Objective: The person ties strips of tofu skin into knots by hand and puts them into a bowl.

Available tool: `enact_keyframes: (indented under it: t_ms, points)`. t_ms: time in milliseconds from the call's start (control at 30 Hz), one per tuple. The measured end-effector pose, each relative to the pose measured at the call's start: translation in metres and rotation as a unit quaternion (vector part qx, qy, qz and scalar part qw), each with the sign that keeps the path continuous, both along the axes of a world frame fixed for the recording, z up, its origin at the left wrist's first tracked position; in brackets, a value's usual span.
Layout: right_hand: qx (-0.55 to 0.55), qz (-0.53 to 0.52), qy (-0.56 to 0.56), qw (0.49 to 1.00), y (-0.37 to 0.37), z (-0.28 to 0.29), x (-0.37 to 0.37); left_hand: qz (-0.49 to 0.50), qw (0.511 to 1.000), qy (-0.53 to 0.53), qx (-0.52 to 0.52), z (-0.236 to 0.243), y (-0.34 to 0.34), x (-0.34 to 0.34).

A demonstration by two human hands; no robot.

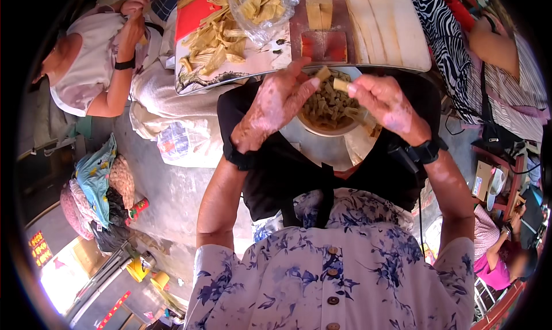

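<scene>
My left hand (277, 103) is closed, pinching a short pale yellow piece (323, 73) between thumb and fingers. Close beside it, my right hand (386, 102) grips another short pale yellow piece (341, 85) at its fingertips. The two pieces are a small gap apart; they look like cut or folded dried strip, but their exact kind is unclear. Below both hands a round bowl (325, 133) sits at my lap, holding many similar small pieces (329, 107). Long dried yellowish strips (214, 42) lie loose on the table ahead, some in a clear plastic bag (265, 11).
The low table (388, 25) carries a wooden block (319, 12) beyond the bowl. One person (95, 65) sits at the left, another (500, 54) at the right. Beige cloth (178, 120) hangs left of my knees. Bundled bags (95, 180) rest on the left.
</scene>
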State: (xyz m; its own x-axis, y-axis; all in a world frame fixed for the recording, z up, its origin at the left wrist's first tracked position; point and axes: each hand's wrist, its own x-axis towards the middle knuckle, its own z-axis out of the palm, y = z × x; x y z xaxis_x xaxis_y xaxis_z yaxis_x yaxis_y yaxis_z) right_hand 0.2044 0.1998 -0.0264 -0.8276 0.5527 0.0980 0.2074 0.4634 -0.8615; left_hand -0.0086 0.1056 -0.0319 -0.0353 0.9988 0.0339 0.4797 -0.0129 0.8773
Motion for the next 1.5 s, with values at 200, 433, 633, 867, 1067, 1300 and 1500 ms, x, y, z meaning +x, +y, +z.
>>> enact_keyframes:
  t_ms: [200,433,633,867,1067,1300,1500]
  points:
    - [-0.014,0.022,0.017,1.0,-0.056,0.005,0.01,-0.02,0.998,0.051,0.03,0.012,-0.046,0.019]
    - [-0.095,0.051,0.034,0.994,-0.097,-0.001,0.016,-0.071,0.995,-0.054,0.035,0.011,-0.096,0.045]
    - [-0.057,0.107,0.037,0.992,-0.108,-0.007,0.011,-0.044,0.997,-0.057,0.041,0.013,-0.12,0.029]
    - [-0.044,0.13,0.038,0.99,-0.113,-0.006,-0.019,-0.01,1.0,0.002,-0.027,0.045,-0.124,-0.004]
    - [-0.029,0.147,0.068,0.986,-0.105,-0.015,-0.028,-0.032,0.982,0.173,0.063,0.043,-0.103,0.039]
    - [-0.094,0.227,-0.051,0.968,-0.097,0.011,-0.001,-0.166,0.976,0.142,0.004,0.039,-0.125,0.023]
    - [-0.115,0.223,-0.026,0.968,-0.103,0.013,-0.005,-0.156,0.983,0.028,-0.092,0.054,-0.145,-0.012]
